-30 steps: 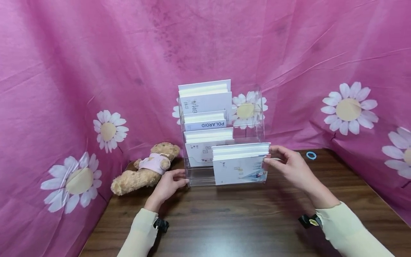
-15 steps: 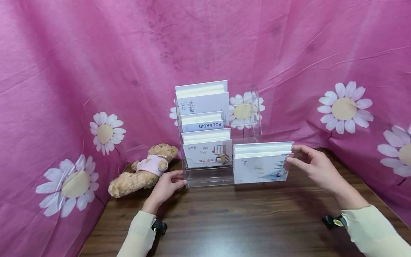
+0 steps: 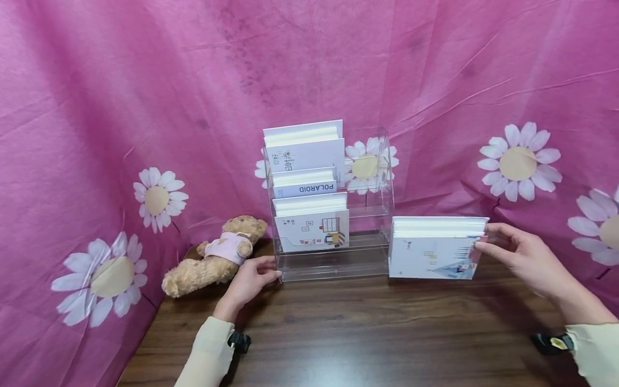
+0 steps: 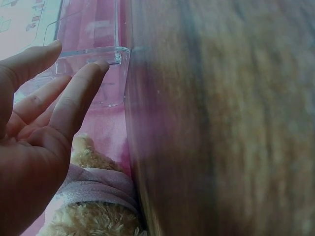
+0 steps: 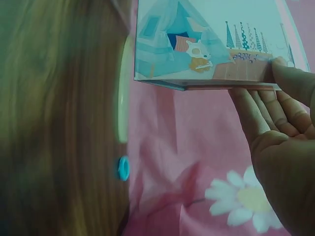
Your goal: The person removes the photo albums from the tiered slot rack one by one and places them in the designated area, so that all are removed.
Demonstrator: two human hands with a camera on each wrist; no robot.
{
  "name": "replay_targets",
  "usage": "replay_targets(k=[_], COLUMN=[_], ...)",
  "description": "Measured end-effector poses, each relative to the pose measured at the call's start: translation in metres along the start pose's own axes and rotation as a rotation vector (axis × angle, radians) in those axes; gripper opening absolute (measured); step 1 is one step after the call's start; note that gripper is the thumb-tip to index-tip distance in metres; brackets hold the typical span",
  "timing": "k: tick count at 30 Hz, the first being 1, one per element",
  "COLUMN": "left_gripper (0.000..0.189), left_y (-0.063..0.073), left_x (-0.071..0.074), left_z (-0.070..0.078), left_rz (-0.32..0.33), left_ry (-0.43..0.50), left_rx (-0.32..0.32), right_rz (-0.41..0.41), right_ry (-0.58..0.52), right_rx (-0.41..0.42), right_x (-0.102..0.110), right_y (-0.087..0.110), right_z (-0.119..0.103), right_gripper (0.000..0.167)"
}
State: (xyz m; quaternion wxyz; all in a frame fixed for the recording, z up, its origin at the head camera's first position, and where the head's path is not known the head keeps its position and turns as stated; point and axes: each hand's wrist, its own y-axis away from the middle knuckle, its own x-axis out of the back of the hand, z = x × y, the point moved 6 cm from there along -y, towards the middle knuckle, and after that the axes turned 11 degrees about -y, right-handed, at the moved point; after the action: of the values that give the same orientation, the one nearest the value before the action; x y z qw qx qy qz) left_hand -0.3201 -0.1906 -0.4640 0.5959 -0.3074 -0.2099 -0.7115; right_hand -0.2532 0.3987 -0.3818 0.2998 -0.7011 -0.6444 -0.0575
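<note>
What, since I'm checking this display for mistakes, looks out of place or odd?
The white rectangular POLAROID booklet in the clear plastic tiered rack reads upside down or mirrored, P at the right. The tan, pink-shirted plush bear lies down rather than sitting. No spill or damage shows.

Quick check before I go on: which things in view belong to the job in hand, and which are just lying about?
In the job:
book, held in the right hand
rack, left hand at its side
three other books, standing in the rack (likely)

Apparently just lying about:
teddy, beside the rack
blue ring
</note>
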Motion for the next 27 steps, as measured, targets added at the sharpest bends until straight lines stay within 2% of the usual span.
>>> replay_targets(k=[10,14,24,27], left_gripper=[0.042,0.041,0.042,0.041], left_y=[0.000,0.001,0.001,0.000], left_x=[0.000,0.000,0.000,0.000], left_z=[0.000,0.000,0.000,0.000], left_rz=[0.007,0.009,0.005,0.001], left_ry=[-0.002,-0.005,0.000,0.000], left_rx=[0.008,0.006,0.014,0.005], right_rz=[0.006,-0.012,0.001,0.008], right_ry=[0.054,0.040,0.005,-0.013], right_rx=[-0.030,-0.042,-0.033,-0.056], right_x=[0.021,0.022,0.016,0.016], right_y=[0.019,0.023,0.029,0.030], right_z=[0.026,0.035,0.051,0.057], right_gripper=[0.026,0.026,0.022,0.022])
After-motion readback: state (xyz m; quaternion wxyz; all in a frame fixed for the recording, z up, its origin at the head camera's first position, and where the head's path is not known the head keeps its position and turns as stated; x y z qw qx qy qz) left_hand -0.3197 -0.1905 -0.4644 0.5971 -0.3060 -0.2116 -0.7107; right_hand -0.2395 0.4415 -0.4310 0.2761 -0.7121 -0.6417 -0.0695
